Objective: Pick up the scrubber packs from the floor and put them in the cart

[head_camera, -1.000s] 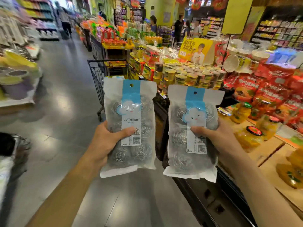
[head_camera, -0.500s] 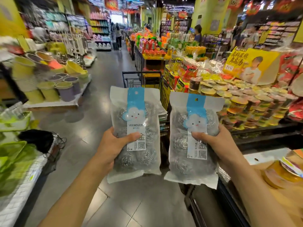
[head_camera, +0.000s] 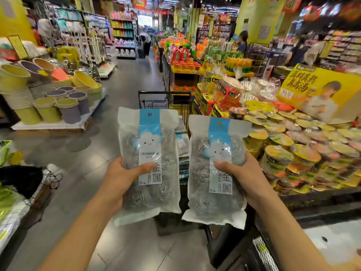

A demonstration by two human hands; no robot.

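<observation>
Closer now, the cart (head_camera: pixel 166 98) sits right ahead behind both packs, left hand (head_camera: pixel 119 178) gripping one pack (head_camera: pixel 148 163), right hand (head_camera: pixel 248 178) the other (head_camera: pixel 216 171), so I'd reach over the rim before dropping.

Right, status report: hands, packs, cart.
Left hand grips one scrubber pack, right hand grips the other scrubber pack. Both upright, clear of the floor. Cart straight ahead behind them, packs not in yet. Nothing between.
</observation>
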